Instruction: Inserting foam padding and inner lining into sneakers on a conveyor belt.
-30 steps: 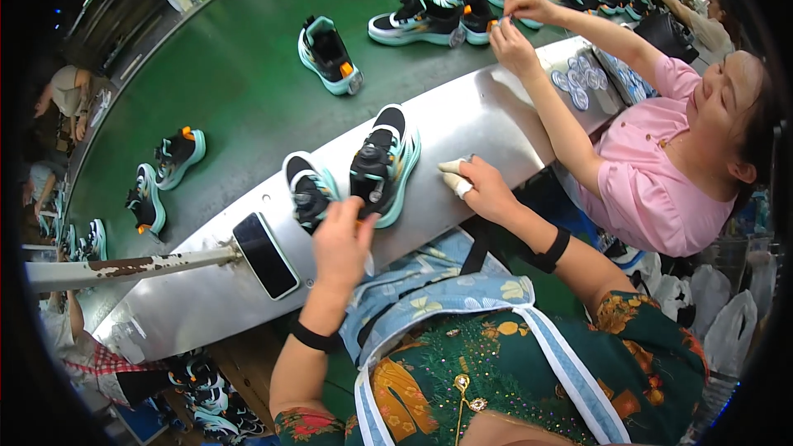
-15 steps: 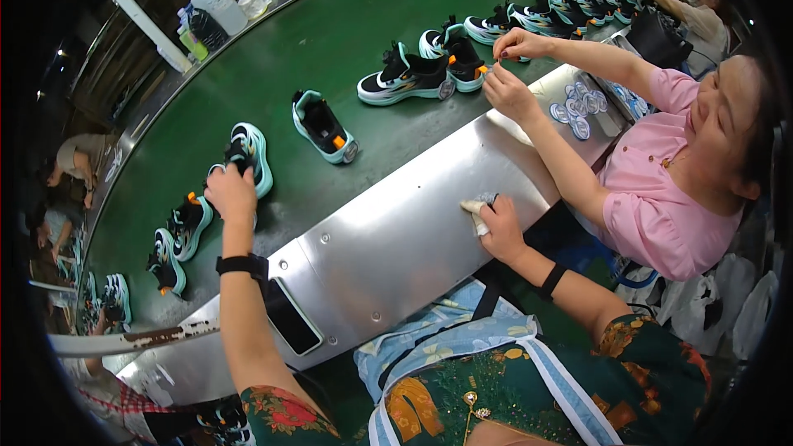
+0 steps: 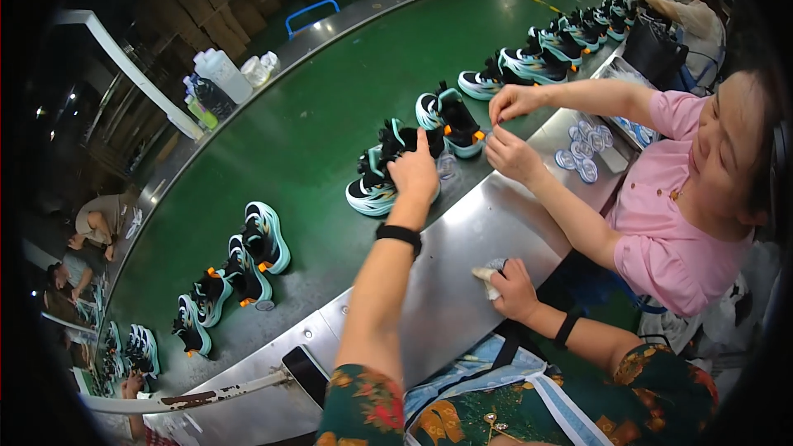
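Black-and-mint sneakers (image 3: pixel 370 196) stand on the green worktop (image 3: pixel 314 132) just left of the left hand (image 3: pixel 415 175), its index finger stretched out; whether it grips one, we cannot tell. To that hand's right and nearer us, the right hand (image 3: pixel 516 291) curls over the steel ledge (image 3: pixel 442 285), a small grey piece (image 3: pixel 497 263) at its fingers, its hold unclear to us.

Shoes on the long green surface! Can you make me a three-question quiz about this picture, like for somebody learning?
1. True or false: the wearer's left hand is at the black-and-teal sneakers on the green surface.
2. Which of the wearer's hands has pale finger covers: (a) left or (b) right?
3. Fill in: the nearest co-worker's shirt is ____.

Key: 1 true; 2 (b), the right hand; 3 pink.
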